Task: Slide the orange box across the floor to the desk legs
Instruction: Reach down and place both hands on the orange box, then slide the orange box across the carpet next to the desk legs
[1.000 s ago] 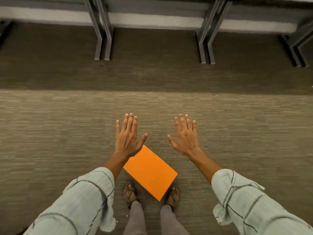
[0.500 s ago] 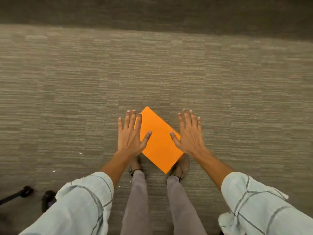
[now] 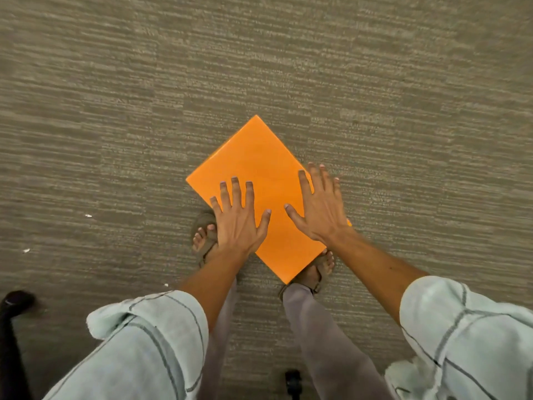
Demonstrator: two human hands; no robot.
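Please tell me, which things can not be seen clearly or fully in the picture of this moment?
Head view, the only one:
- Contact: whether the left hand and right hand press on the orange box or hover over it.
- Near right edge of the box: covered by the right hand.
- Both feet: partly behind hands, forearms and box.
- Dark object at the left edge: cut off, unidentifiable.
- Desk legs: outside the frame.

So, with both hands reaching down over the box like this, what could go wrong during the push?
1. The flat orange rectangular box lies diagonally, one corner forward; uneven pressure from the left hand and right hand may spin it rather than slide it.
2. Its near corner lies beside the right sandalled foot, so it may catch there.
3. The grey ribbed carpet may drag, and the flat palms have no real grip.
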